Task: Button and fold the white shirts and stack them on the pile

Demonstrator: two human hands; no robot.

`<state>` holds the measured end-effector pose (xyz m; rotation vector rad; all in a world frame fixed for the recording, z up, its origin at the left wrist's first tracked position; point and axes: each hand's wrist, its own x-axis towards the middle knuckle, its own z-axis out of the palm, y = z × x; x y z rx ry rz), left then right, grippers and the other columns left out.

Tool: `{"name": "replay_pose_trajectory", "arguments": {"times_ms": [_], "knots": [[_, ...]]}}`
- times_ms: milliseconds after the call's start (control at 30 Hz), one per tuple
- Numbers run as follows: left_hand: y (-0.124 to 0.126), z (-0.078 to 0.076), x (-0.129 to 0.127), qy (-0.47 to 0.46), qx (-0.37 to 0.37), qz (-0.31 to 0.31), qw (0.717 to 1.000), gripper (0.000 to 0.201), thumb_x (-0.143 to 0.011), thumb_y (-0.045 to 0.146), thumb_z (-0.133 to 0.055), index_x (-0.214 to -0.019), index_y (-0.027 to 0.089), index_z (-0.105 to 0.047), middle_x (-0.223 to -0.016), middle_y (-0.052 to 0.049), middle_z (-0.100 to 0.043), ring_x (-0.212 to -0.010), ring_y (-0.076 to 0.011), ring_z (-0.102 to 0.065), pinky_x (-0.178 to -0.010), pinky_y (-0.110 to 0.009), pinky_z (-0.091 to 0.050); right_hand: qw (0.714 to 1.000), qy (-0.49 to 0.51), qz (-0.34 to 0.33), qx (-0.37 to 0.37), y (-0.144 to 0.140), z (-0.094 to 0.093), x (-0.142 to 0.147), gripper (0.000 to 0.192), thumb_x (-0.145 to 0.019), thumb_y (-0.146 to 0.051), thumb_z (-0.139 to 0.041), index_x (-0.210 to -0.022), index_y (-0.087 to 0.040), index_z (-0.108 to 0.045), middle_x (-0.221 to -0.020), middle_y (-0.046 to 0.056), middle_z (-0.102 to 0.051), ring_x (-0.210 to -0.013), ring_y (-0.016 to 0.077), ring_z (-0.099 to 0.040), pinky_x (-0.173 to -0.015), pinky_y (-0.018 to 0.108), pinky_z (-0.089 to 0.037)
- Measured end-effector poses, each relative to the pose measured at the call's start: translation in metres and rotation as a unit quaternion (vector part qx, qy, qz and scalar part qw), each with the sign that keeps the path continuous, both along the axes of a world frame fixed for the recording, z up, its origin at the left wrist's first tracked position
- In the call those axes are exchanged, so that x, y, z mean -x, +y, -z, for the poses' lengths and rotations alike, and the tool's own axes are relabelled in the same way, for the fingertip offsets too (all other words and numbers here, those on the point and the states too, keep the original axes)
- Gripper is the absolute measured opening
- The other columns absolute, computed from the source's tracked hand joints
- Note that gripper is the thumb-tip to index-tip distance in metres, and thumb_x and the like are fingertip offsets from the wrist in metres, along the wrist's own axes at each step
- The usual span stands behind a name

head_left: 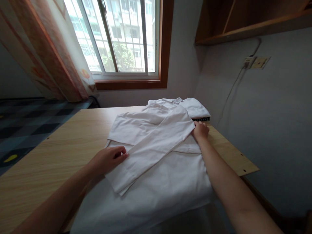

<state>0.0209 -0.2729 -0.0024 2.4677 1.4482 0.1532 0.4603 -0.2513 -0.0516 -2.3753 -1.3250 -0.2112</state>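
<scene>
A white garment [156, 156] lies spread flat on the wooden table [48, 156], its lower hem hanging over the near edge. It's smooth, long and coat-like, both sleeves brought in across the chest. The top sleeve [156, 146] runs as a diagonal band from the right fingers down to the left fingers, its cuff end lying just below the left hand.

Left hand [109, 159] now: fingers curled loosely, tips drawn together against the sleeve's near edge, thumb on top. It looks like a light pinch on the fabric edge, though whether cloth sits between thumb and fingers I cannot tell. The wrist is low, forearm coming in from the lower left over the table.

Right hand [201, 130]: fingers bent and close together, knuckles up, tips pressing on the sleeve's upper end at the shoulder fold. Nothing visibly gripped, just contact. The forearm stretches long and straight from the lower right, over the garment's right side.

Just beyond the right fingers sits a folded white stack [195, 109] at the table's far end, with a window [122, 35] behind it.
</scene>
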Motion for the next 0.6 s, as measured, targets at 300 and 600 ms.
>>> {"name": "replay_pose_trajectory", "arguments": {"times_ms": [300, 600], "knots": [[0.001, -0.001, -0.001, 0.021, 0.009, 0.013, 1.000, 0.038, -0.087, 0.053, -0.040, -0.076, 0.021, -0.056, -0.066, 0.001, -0.058, -0.061, -0.0145, -0.051, -0.058, -0.025, -0.031, 0.997, 0.062, 0.048, 0.014, 0.009, 0.004, -0.013, 0.035, -0.088, -0.021, -0.046, -0.110, -0.023, -0.073, -0.117, 0.013, -0.067, -0.109, 0.0296, -0.056, -0.085, 0.040, -0.043], [0.005, 0.000, 0.002, 0.030, -0.005, -0.008, 0.999, 0.039, -0.086, 0.056, -0.042, -0.079, 0.022, -0.060, -0.067, 0.000, -0.061, -0.062, -0.0157, -0.054, -0.058, -0.025, -0.030, 0.995, 0.084, -0.044, -0.013, 0.007, 0.008, -0.028, 0.036, -0.083, -0.022, -0.053, -0.115, -0.019, -0.070, -0.114, 0.013, -0.068, -0.107, 0.0281, -0.059, -0.090, 0.038, -0.046]]}}
